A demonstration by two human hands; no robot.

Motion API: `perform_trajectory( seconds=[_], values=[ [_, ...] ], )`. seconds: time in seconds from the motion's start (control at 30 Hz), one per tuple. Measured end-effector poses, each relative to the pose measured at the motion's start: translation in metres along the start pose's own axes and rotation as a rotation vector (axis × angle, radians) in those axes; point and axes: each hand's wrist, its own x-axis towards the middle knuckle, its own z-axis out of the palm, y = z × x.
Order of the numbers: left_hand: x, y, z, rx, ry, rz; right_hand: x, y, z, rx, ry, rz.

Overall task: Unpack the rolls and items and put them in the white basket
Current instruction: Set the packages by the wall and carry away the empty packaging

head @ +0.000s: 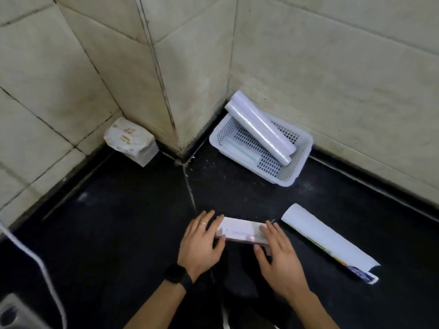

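A small flat white packet lies on the black counter in front of me. My left hand grips its left end and my right hand grips its right end. The white perforated basket stands in the wall corner at the back right. Two clear-wrapped rolls lean across it, their upper ends sticking out over its far rim. A flat white packet with a blue line lies on the basket floor. An emptied white wrapper sleeve lies on the counter right of my hands.
A white printed paper bag sits against the tiles at the back left. A white cable runs down the left side. A grey metal fitting shows at the bottom left. Tiled walls close off the counter behind.
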Motion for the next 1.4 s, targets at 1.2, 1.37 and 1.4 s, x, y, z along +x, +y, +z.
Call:
perform_trajectory(
  seconds=[1.2,1.37,1.4],
  values=[
    [0.043,0.151,0.055,0.226,-0.472,0.311,-0.195,0.148,-0.057,0.142,0.278,0.830],
    [0.031,0.226,0.085,0.227,-0.534,0.593,-0.267,0.131,-0.044,0.227,0.459,1.049],
    [0.022,0.244,0.092,0.243,-0.555,0.665,-0.284,0.129,-0.043,0.227,0.494,1.094]
  ],
)
